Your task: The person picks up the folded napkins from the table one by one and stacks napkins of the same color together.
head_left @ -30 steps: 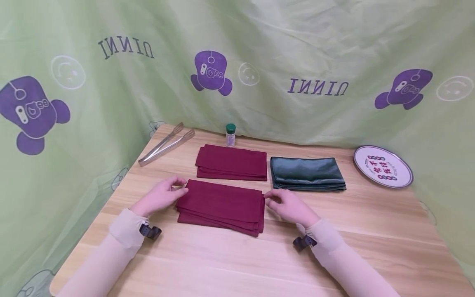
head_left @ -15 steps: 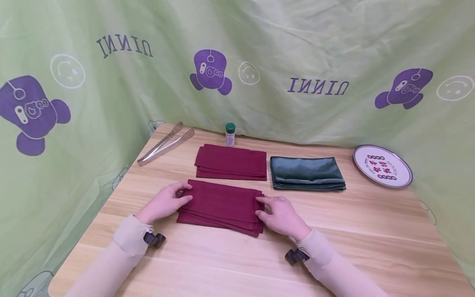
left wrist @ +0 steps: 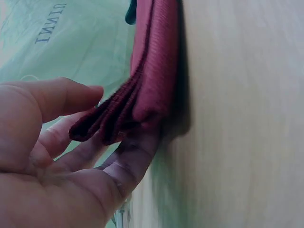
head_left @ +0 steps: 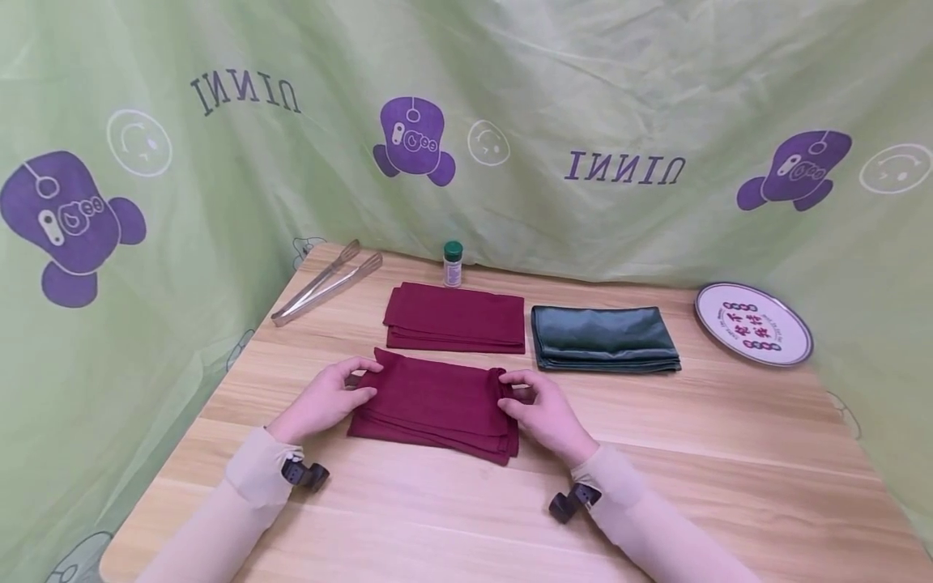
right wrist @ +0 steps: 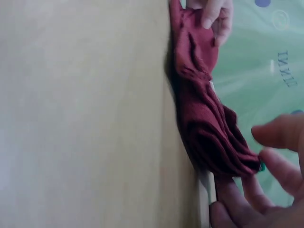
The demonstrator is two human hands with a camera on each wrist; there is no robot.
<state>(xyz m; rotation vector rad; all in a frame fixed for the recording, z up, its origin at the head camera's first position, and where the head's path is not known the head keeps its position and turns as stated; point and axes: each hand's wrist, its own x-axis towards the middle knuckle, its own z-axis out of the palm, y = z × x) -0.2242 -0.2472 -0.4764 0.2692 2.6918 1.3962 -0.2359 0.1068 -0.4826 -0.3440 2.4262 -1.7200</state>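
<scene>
A folded dark red cloth (head_left: 437, 397) lies near the middle of the table, its two short ends slightly raised. My left hand (head_left: 326, 398) holds the left end; in the left wrist view the fingers (left wrist: 130, 164) reach beneath the layered edge and the thumb lies on the other side. At the right end, my right hand (head_left: 550, 411) has its fingers curled under the cloth's edge. The right wrist view shows that thumb (right wrist: 278, 133) standing a little apart from the folds. A second folded dark red cloth (head_left: 459, 314) lies just behind.
To the right lies a folded dark green cloth (head_left: 605, 338), with a printed plate (head_left: 713, 314) beyond it. Metal tongs (head_left: 331, 289) rest at the back left, and a small green-capped bottle (head_left: 453, 271) stands behind the red cloths. A green curtain (head_left: 510, 219) surrounds the table.
My right hand has moved left onto the cloth's right end and bent its edge up. My left hand has shifted slightly right, and the left corner is now raised.
</scene>
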